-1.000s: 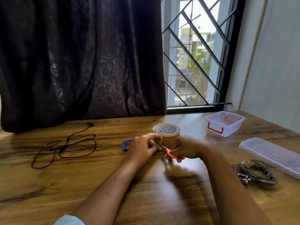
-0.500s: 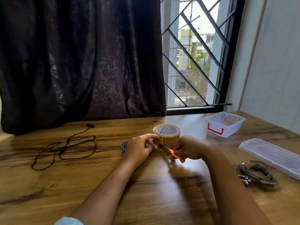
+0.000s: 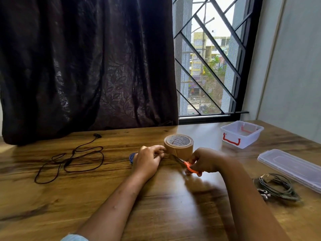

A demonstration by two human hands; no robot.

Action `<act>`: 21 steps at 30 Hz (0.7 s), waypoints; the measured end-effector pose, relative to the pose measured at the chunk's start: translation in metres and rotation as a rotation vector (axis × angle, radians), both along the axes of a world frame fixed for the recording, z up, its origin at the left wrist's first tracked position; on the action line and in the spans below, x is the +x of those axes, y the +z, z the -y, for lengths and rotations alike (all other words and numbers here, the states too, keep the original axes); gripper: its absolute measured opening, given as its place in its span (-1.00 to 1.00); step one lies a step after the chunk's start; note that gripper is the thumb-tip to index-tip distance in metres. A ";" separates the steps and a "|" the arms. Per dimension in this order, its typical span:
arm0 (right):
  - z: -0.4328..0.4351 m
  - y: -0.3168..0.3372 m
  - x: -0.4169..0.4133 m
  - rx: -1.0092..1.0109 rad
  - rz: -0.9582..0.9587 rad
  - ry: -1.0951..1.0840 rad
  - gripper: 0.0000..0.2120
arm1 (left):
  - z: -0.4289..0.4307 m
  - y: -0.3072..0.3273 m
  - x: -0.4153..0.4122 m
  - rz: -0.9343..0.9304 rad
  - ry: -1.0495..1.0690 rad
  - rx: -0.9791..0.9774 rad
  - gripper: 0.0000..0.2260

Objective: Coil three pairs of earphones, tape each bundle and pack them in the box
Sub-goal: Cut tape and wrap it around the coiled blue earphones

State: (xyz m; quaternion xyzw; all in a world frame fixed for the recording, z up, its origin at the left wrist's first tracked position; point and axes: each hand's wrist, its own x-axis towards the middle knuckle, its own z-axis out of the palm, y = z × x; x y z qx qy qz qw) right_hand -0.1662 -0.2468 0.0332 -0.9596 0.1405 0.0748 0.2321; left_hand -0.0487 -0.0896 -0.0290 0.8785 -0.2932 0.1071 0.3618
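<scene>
A brown tape roll [image 3: 178, 145] stands mid-table. My left hand [image 3: 147, 160] pinches the tape's free end at the roll's left side and mostly hides a blue earphone coil [image 3: 132, 157]. My right hand [image 3: 205, 161] grips orange-handled scissors [image 3: 185, 163], whose blades point at the strip by the roll. Loose black earphones [image 3: 73, 159] lie spread out at the left. A grey coiled pair [image 3: 276, 186] sits at the right. The clear box with red handles [image 3: 242, 133] stands open at the back right.
The box's clear lid [image 3: 290, 168] lies flat at the right edge, just behind the grey coil. A dark curtain [image 3: 86, 66] hangs behind the wooden table [image 3: 165, 206], and a barred window [image 3: 208, 66] is at the back right.
The scissors' blades have moved up closer to the roll and the tape end. My left hand has shifted slightly toward the roll. Everything else lies as before.
</scene>
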 end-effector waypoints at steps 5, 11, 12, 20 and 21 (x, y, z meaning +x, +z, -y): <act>-0.008 0.007 -0.008 0.032 -0.148 0.030 -0.92 | 0.001 -0.004 0.007 -0.020 0.010 -0.015 -0.75; -0.016 0.013 -0.011 0.152 -0.155 0.037 -0.67 | 0.003 -0.005 0.009 -0.016 0.010 0.055 -0.70; -0.016 0.012 -0.010 0.189 -0.153 0.008 -0.64 | 0.003 -0.006 0.009 -0.019 0.019 0.070 -0.69; -0.005 0.024 -0.010 0.044 0.102 0.002 -0.74 | 0.003 -0.003 0.007 -0.027 0.034 0.045 -0.73; -0.003 0.031 -0.009 -0.131 0.120 -0.007 -0.66 | 0.003 -0.004 0.008 -0.037 0.024 0.026 -0.78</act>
